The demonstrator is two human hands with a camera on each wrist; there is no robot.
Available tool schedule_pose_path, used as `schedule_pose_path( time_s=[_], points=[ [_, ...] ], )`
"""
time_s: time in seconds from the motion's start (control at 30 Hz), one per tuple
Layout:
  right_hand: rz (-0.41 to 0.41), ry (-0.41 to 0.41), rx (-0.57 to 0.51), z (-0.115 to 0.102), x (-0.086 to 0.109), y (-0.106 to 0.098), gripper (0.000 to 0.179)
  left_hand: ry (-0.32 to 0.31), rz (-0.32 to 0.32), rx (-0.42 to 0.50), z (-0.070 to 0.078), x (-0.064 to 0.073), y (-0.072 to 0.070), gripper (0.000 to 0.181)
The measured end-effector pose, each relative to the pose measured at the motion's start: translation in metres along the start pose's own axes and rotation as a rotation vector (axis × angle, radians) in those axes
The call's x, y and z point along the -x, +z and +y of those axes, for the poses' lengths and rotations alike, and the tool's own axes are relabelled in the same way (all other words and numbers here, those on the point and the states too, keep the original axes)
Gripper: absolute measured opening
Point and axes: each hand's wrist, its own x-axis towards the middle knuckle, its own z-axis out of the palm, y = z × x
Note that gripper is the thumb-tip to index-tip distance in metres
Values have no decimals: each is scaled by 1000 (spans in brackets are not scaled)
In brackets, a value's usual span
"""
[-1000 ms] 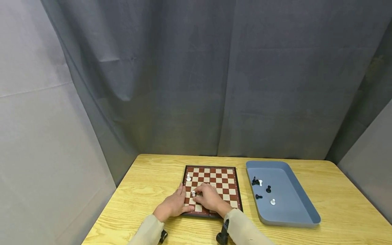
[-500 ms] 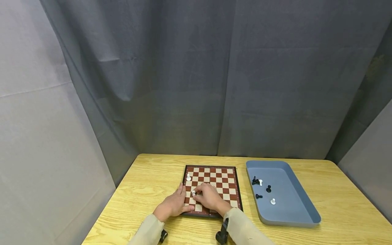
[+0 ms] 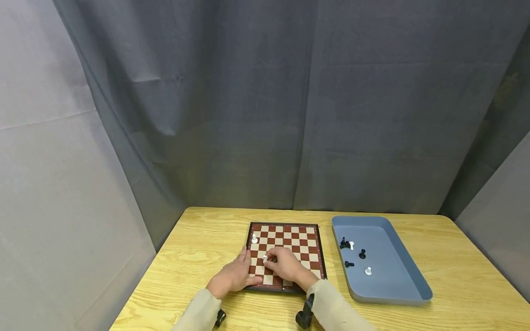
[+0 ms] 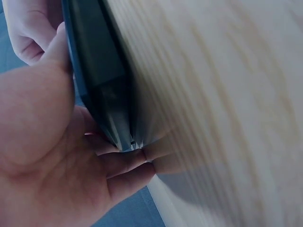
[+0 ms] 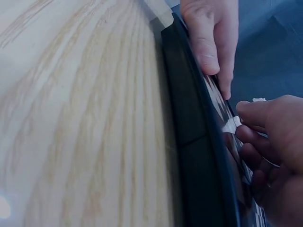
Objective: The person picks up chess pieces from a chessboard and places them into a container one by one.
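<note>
My right hand (image 3: 285, 265) pinches a small white chess piece (image 3: 265, 258) between thumb and fingers, over the left half of the chessboard (image 3: 304, 243). In the right wrist view, the white piece (image 5: 232, 124) shows low by the board's surface, partly covered by the fingers; whether it touches the board I cannot tell. My left hand (image 3: 235, 276) rests at the board's near left corner, thumb on the near border and straight fingers along the left side. In the left wrist view, that hand (image 4: 61, 151) touches the board's dark edge (image 4: 94, 56). Another white piece (image 3: 254, 239) stands near the far left corner.
Right of the board stands a blue-grey tray (image 3: 393, 289). Several black and white chess pieces are in its left part, among them a black one (image 3: 362, 253) and a white one (image 3: 368, 271). The wooden table (image 3: 198, 239) ends at a grey curtain (image 3: 248, 115).
My right hand has shifted slightly to the right, and the white chess piece at its fingertips with it. The left hand and the board stay in place.
</note>
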Motion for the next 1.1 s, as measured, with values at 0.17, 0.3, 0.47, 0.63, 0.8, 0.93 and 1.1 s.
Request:
schedule_pose_path(
  time_s=[0.17, 0.3, 0.47, 0.63, 0.8, 0.93, 1.1],
  points=[
    [-3, 24, -52, 0, 4, -6, 8, -8, -8, 10, -1, -1, 2, 97],
    [8, 37, -52, 4, 9, -11, 9, -15, -19, 34, -1, -1, 2, 97],
    [17, 48, -57, 9, 15, -23, 11, -13, -12, 47, -2, -1, 2, 97],
    [38, 66, -40, 12, 23, -39, 12, -3, -7, 45, -1, -1, 1, 98],
    [94, 79, -12, 15, 29, -56, 10, 0, -6, 35, -1, 0, -1, 98],
    [137, 89, -12, 21, 34, -67, 7, -1, -7, 32, -1, 0, -2, 98],
    [153, 142, -57, 28, 41, -78, 6, 0, -18, 46, 0, 1, -1, 98]
  ],
)
